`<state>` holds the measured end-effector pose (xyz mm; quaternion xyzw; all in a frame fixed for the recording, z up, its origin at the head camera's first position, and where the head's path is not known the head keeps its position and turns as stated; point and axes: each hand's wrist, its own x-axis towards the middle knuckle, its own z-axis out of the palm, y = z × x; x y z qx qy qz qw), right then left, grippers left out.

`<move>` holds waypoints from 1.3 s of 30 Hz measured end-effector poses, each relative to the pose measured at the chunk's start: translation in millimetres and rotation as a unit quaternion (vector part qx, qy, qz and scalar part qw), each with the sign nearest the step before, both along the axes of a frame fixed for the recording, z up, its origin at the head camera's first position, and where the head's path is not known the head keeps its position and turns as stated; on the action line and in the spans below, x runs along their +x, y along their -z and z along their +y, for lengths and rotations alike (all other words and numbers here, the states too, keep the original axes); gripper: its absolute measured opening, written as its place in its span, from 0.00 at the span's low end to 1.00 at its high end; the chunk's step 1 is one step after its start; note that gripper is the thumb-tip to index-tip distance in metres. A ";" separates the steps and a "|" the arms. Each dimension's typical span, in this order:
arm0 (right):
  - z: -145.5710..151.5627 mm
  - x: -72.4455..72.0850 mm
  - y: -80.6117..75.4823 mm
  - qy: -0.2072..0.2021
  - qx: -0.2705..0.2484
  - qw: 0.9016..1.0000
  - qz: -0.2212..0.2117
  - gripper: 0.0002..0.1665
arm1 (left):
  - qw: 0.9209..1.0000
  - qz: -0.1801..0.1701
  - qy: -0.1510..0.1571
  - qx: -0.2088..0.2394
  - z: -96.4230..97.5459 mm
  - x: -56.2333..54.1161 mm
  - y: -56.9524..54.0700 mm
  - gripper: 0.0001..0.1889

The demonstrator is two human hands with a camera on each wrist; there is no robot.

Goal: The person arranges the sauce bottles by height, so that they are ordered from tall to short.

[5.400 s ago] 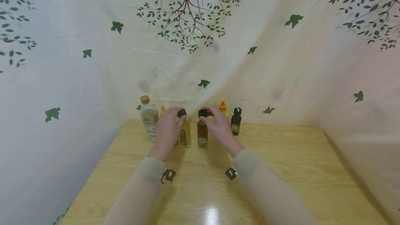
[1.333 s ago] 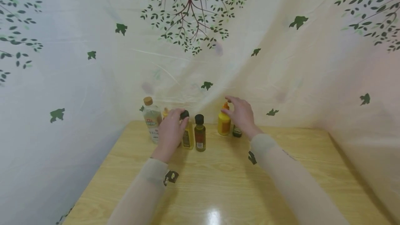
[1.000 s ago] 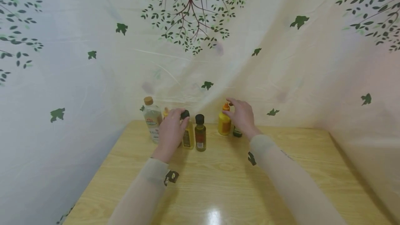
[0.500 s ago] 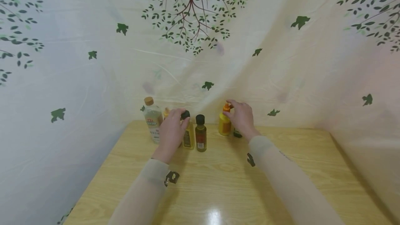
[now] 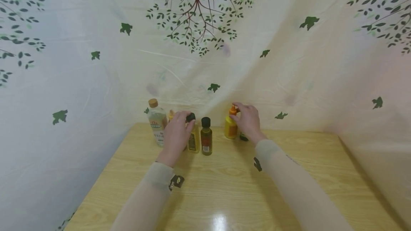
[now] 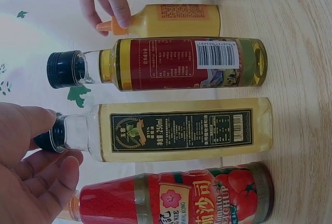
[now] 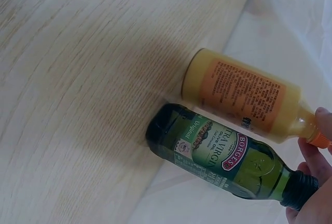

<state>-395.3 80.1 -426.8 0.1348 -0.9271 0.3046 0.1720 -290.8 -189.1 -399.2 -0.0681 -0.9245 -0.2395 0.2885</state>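
My left hand point(image 5: 176, 134) pinches the black cap of a square bottle of pale yellow oil point(image 6: 184, 129), which stands upright on the table. Fingers and thumb sit on either side of that cap in the left wrist view. Just right of it stands a round oil bottle with a red label point(image 6: 171, 64), untouched. Farther right, my right hand point(image 5: 249, 119) pinches the orange nozzle cap of a yellow squeeze bottle point(image 7: 241, 94). Close beside that bottle is a green olive oil bottle point(image 7: 223, 156), mostly hidden behind the right hand in the head view.
A red tomato ketchup bottle point(image 6: 176, 195) stands left of the square oil bottle. Leftmost is a tall clear bottle with a brown cap point(image 5: 157, 124). The wooden table point(image 5: 212, 188) meets a leaf-patterned curtain point(image 5: 282, 70) right behind the bottles.
Since the oldest frame, my right hand has let go of the red-labelled oil bottle and moved right to the yellow squeeze bottle's nozzle. My left hand stays on its cap.
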 end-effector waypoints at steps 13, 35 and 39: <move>-0.3 4.5 2.1 -0.014 0.011 1.000 0.022 0.29 | 1.000 0.004 0.005 0.001 0.5 0.9 -0.1 0.19; 1.0 36.7 -12.7 -0.062 0.023 0.995 0.072 0.28 | 1.000 -0.022 -0.002 0.005 0.4 2.6 -3.7 0.20; 0.4 49.2 -17.7 -0.077 0.021 0.995 0.056 0.28 | 1.000 -0.022 0.003 0.005 -0.4 3.1 -3.9 0.20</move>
